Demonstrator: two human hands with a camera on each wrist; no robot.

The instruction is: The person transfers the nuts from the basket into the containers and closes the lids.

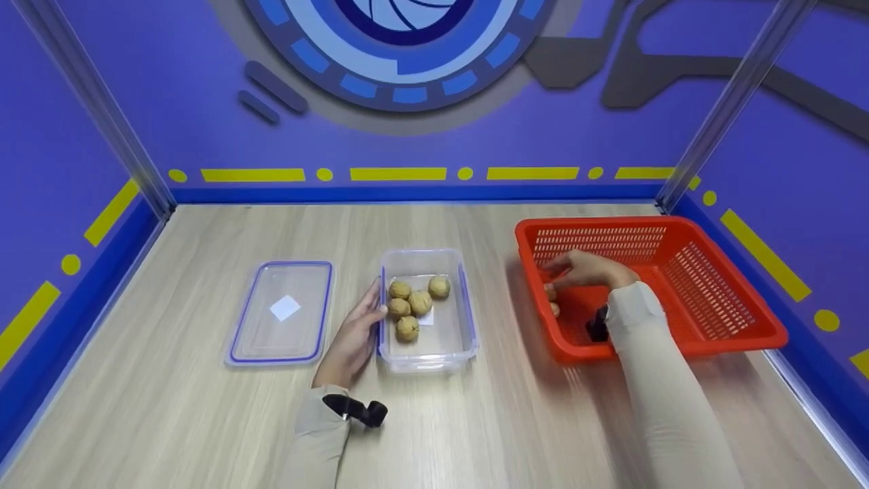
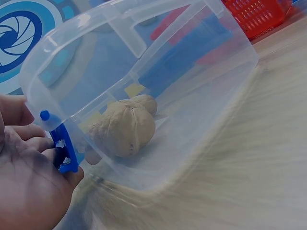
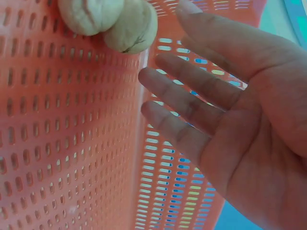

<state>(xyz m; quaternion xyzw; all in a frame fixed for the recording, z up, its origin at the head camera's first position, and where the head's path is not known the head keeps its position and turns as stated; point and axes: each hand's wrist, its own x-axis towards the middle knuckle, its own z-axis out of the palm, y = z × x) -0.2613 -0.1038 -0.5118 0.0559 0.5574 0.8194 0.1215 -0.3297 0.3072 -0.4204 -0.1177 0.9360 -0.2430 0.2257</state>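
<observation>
A clear plastic container (image 1: 451, 339) with a blue-edged rim holds several walnuts (image 1: 419, 302). My left hand (image 1: 353, 339) grips the container's left side, its thumb at the rim. In the left wrist view its fingers curl by the blue side latch (image 2: 67, 149), with walnuts (image 2: 127, 127) showing through the wall. My right hand (image 1: 587, 268) is inside the red basket (image 1: 719, 333), near its left wall. Two walnuts (image 3: 132, 28) lie there, and in the right wrist view my extended fingers (image 3: 180, 103) stand apart from them.
A clear lid (image 1: 285, 339) with a blue seal and a white square lies flat on the wooden table (image 1: 502, 407), left of the container. Purple panels (image 1: 407, 146) enclose the back and sides. Small cameras are strapped to both wrists.
</observation>
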